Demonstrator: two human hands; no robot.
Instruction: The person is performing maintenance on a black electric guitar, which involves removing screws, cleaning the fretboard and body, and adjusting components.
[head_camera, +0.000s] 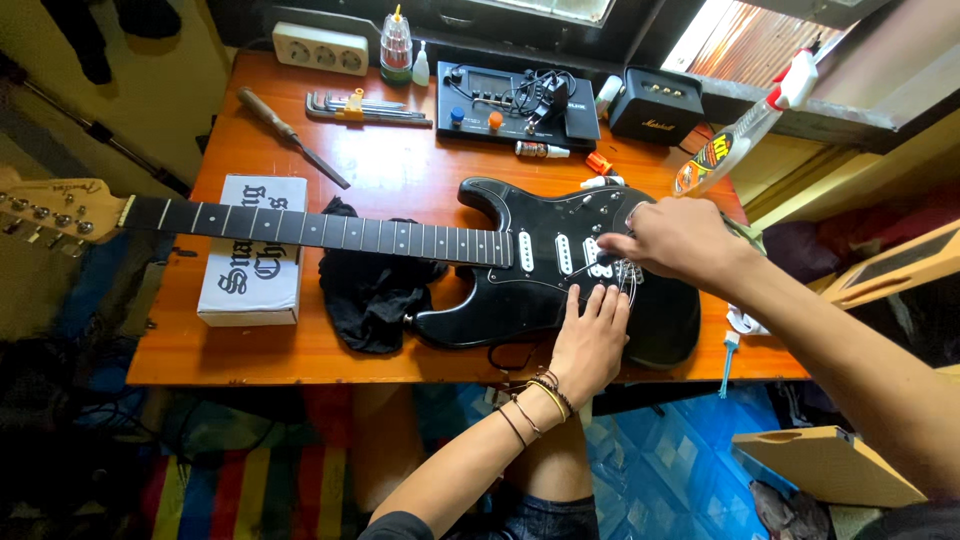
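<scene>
A black electric guitar (505, 300) lies flat on an orange wooden table (400, 180), its neck (320, 230) pointing left over a white box (250, 250) and a black cloth (372, 290). My left hand (590, 340) rests palm down on the lower guitar body, fingers spread near the bridge. My right hand (672, 240) sits over the bridge and pickup area, fingers curled, pinching something small that I cannot make out.
At the back of the table stand a black effects unit (515, 100), a small black amplifier (655, 105), a hex key set (365, 107), a chisel (290, 135), a power strip (320, 48) and small bottles (397, 45). A spray bottle (745, 130) leans at the right.
</scene>
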